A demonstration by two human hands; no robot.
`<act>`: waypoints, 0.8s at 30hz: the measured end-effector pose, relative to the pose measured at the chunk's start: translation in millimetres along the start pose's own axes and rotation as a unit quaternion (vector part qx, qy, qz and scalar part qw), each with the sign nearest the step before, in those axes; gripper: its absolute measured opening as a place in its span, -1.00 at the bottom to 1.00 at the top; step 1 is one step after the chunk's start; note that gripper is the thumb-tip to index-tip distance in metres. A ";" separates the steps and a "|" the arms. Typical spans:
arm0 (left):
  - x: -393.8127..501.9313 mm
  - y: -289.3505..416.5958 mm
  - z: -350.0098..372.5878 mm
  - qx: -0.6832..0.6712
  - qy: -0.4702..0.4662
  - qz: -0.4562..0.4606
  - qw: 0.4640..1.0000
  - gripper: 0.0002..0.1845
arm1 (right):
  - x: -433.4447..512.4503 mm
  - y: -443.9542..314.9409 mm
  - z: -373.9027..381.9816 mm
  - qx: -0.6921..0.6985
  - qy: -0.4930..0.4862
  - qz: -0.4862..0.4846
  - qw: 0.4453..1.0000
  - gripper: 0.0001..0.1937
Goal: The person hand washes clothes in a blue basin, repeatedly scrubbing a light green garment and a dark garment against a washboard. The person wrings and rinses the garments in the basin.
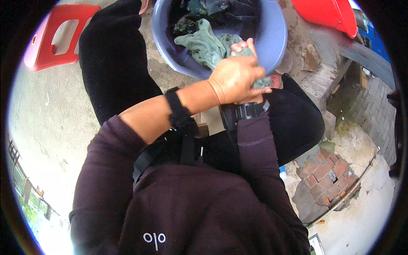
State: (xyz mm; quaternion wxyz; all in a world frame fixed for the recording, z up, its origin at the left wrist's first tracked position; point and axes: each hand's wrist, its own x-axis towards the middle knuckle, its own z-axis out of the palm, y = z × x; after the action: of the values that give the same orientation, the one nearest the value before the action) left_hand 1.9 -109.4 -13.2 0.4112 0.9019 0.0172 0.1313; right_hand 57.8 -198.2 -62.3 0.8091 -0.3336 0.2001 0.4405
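Both of my hands grip one wet-looking green cloth [204,44] at the near right rim of a blue plastic basin [274,35]. My left hand [236,76] lies over the top, its fist closed on a bunched part of the cloth. Below and beyond it is my right hand [250,47], mostly hidden, with fingertips showing around the same bunch. The loose part of the cloth hangs into the basin. Dark and patterned wet garments [220,12] lie in the basin's far part. Black straps are around both wrists.
A red plastic stool [67,35] stands at the upper left on concrete ground. At the upper right is a red basin [328,16]. Stones [309,58], a concrete ledge and exposed bricks [331,178] lie along the right. My legs are bent on either side, near the blue basin.
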 end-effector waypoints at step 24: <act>5.0 -97.5 -1.6 -0.235 -0.038 -0.042 0.970 -0.53 | -24.1 -21.3 15.9 -0.694 -0.033 -0.190 0.694 -0.56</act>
State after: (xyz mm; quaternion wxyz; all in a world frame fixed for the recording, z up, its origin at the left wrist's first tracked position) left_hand 13.9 -43.1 -83.9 0.6173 0.7827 0.0083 0.0797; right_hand 63.6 -209.1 -28.6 0.4199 -0.8164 -0.2568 0.3020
